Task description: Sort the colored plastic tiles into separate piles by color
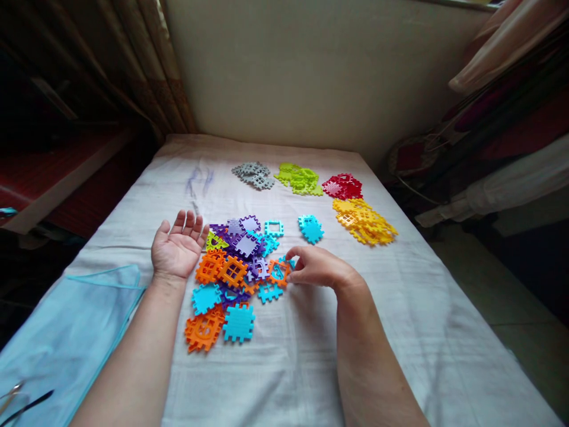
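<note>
A mixed heap of plastic interlocking tiles (235, 261), orange, purple and cyan, lies in the middle of a white sheet (400, 320). My left hand (178, 246) rests palm up and open just left of the heap, holding nothing. My right hand (313, 267) is at the heap's right edge, its fingertips pinched on a cyan tile (280, 271) that lies over an orange one. Farther back sit sorted piles: grey tiles (254, 174), lime green tiles (299, 179), red tiles (342, 187), yellow tiles (364, 220) and a small cyan pile (311, 228).
A light blue cloth (66, 338) covers the sheet's near left corner, with a thin dark tool (26, 406) lying on it. A plain wall (311, 71) stands behind the surface, curtains (146, 65) hang at the left, and clothes (511, 89) are piled at the right.
</note>
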A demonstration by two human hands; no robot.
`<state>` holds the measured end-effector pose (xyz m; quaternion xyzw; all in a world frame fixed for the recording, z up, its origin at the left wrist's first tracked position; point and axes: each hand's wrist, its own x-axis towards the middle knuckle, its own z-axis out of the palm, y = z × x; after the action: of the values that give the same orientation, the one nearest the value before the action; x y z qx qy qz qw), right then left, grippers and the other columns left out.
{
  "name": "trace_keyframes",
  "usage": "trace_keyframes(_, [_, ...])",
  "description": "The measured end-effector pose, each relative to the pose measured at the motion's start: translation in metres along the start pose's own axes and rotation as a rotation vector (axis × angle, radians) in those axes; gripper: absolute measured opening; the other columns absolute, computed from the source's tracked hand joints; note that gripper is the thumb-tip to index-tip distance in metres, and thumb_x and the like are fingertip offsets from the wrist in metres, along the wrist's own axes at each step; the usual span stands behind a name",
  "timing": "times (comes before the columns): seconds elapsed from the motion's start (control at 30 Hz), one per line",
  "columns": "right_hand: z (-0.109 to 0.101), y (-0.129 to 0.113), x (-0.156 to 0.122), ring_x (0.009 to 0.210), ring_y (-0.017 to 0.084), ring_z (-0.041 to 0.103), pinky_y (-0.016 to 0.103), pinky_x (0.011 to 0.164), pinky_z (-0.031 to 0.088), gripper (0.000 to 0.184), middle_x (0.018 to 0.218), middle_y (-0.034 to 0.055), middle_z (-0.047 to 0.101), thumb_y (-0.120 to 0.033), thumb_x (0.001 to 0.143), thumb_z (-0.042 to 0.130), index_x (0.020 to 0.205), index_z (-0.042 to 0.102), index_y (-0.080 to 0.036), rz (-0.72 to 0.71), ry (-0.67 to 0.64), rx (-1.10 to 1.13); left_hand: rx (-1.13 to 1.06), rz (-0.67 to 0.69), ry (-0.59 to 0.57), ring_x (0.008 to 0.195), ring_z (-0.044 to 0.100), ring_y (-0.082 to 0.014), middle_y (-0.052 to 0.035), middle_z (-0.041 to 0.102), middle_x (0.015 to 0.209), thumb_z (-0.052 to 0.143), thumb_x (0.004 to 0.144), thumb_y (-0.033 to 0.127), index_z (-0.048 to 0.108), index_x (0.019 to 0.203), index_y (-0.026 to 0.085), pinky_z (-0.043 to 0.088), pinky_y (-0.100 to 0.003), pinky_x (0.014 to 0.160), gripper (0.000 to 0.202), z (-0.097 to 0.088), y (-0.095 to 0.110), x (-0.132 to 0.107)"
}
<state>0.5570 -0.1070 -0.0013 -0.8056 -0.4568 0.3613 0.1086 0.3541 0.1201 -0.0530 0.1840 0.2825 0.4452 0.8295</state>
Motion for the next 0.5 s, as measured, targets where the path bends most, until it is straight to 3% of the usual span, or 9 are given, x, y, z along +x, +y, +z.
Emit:
trace_keyframes(0.13, [0.012,-0.020,0.003,0.075,0.017,0.065,0.024,0.065,0.043,0.050,0.085,0.0021,0.072,-0.025,0.069,0.074,0.118,0.065,-0.021,-0.068,0.052,-0.041,0.001,-0.004,-0.006,0.094,0.071,-0.0195,-0.0034,0.075,0.094,0.045,0.092,0.040,0.066,0.094,0.022,0.058,-0.039,0.084,0.027,-0.001,0.000,0.000])
trace_keyframes(0.3, [0.033,-0.038,0.017,0.083,0.017,0.066,0.024,0.071,0.044,0.044,0.090,0.0015,0.073,-0.025,0.079,0.066,0.122,0.061,-0.022,-0.194,0.155,0.075,0.014,0.009,-0.025,0.096,0.070,-0.0196,-0.0035,0.075,0.097,0.051,0.090,0.040,0.066,0.095,0.023,0.056,-0.040,0.088,0.024,-0.003,0.000,0.001])
trace_keyframes(0.4, [0.038,-0.036,0.025,0.083,0.015,0.066,0.024,0.072,0.046,0.048,0.094,0.0005,0.073,-0.020,0.082,0.060,0.129,0.055,-0.023,-0.243,0.163,0.230,0.016,0.014,-0.021,0.095,0.071,-0.0196,-0.0037,0.075,0.096,0.050,0.090,0.040,0.066,0.094,0.022,0.057,-0.040,0.087,0.024,-0.002,0.001,0.001])
trace_keyframes(0.5, [0.030,-0.021,0.026,0.081,0.013,0.064,0.023,0.072,0.047,0.044,0.098,0.0015,0.072,-0.015,0.080,0.057,0.124,0.060,-0.021,-0.250,0.159,0.322,0.009,0.021,-0.013,0.093,0.071,-0.0194,-0.0037,0.075,0.095,0.047,0.091,0.040,0.066,0.093,0.022,0.058,-0.039,0.085,0.027,-0.001,0.002,0.000])
